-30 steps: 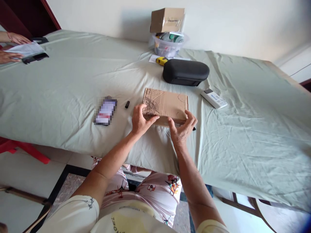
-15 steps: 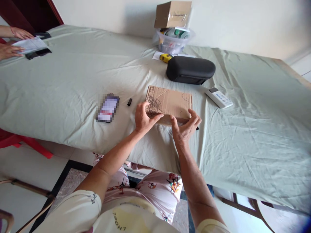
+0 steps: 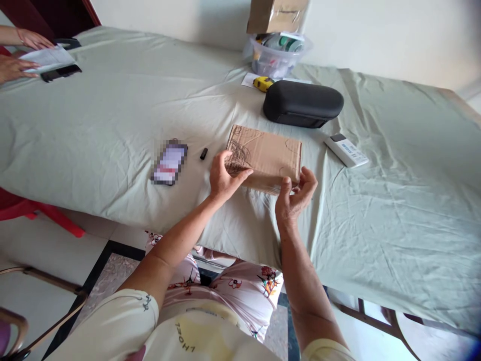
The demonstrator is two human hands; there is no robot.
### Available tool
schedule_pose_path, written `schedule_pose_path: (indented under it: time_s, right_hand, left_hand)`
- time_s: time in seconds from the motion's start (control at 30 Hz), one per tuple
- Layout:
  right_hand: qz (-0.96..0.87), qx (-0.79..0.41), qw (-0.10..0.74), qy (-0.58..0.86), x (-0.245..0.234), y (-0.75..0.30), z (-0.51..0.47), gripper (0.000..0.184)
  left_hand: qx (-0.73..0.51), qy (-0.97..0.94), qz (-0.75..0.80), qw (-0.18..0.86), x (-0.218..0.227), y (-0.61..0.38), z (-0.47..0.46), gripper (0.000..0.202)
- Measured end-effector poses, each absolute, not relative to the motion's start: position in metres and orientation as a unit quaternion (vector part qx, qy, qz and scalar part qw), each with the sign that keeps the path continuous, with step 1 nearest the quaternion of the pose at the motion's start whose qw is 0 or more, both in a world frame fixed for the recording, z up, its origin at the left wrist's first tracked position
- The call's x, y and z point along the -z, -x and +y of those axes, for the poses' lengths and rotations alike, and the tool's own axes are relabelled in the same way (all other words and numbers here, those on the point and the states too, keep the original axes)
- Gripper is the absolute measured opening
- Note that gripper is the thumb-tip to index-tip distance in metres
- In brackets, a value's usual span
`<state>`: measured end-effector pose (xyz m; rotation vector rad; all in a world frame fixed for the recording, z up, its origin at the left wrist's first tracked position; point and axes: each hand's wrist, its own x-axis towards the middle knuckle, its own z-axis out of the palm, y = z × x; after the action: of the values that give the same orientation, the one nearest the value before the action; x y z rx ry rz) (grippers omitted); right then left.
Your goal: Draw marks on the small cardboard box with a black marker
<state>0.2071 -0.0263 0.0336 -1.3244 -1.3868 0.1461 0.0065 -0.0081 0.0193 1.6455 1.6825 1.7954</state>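
Observation:
A flat brown cardboard box (image 3: 268, 155) with dark scribbles on its left part rests on the green-covered table (image 3: 112, 120), its near edge raised a little. My left hand (image 3: 223, 176) grips the box's near left corner, thumb on top. My right hand (image 3: 295, 198) holds the near right corner, fingers curled round the edge. A small black cap (image 3: 203, 153) lies just left of the box, and a phone (image 3: 169, 164) lies further left.
Behind the box sit a black oblong case (image 3: 302, 104), a white remote (image 3: 346, 150), a yellow tape measure (image 3: 263, 83), and a clear tub (image 3: 277, 55) with a cardboard box (image 3: 276, 15) on top. Another person's hands (image 3: 17, 52) hold papers at the far left.
The box's near edge has lifted slightly off the table. My right hand has slid from the near edge to the right corner. My left hand keeps its grip.

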Motion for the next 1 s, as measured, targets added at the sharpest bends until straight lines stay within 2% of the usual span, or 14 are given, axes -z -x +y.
schedule_pose_path:
  time_s: [0.13,0.27,0.43,0.5,0.6,0.7,0.8,1.0]
  right_hand:
    - [-0.572,-0.112,0.592,0.557,-0.039,-0.206,-0.028,0.06]
    - [-0.572,-0.106,0.602,0.546,-0.042,-0.209,-0.027,0.056]
    - [-0.617,-0.049,0.594,0.514,-0.041,-0.213,-0.029,0.049]
    - [-0.662,-0.029,0.574,0.481,-0.04,-0.208,-0.033,0.044]
    - [-0.747,-0.042,0.509,0.427,-0.037,-0.194,-0.041,0.031]
    - [-0.782,-0.069,0.465,0.409,-0.034,-0.18,-0.045,0.033]
    - [-0.79,-0.078,0.463,0.394,-0.032,-0.177,-0.044,0.037]
    - [-0.727,0.018,0.489,0.482,-0.035,-0.19,-0.035,0.026]
  left_hand:
    - [-0.595,-0.561,0.565,0.107,-0.02,-0.003,-0.009,0.067]
    - [-0.601,-0.57,0.546,0.127,-0.02,0.003,-0.01,0.064]
    - [-0.616,-0.567,0.534,0.114,-0.018,0.013,-0.001,0.077]
    - [-0.609,-0.575,0.535,0.11,-0.016,0.012,0.002,0.079]
    - [-0.579,-0.604,0.534,0.124,-0.012,0.004,0.0,0.069]
    - [-0.559,-0.627,0.527,0.132,-0.012,-0.005,-0.006,0.062]
    - [-0.548,-0.658,0.503,0.121,-0.015,-0.008,-0.013,0.062]
    - [-0.533,-0.705,0.457,0.098,-0.018,-0.008,-0.017,0.063]
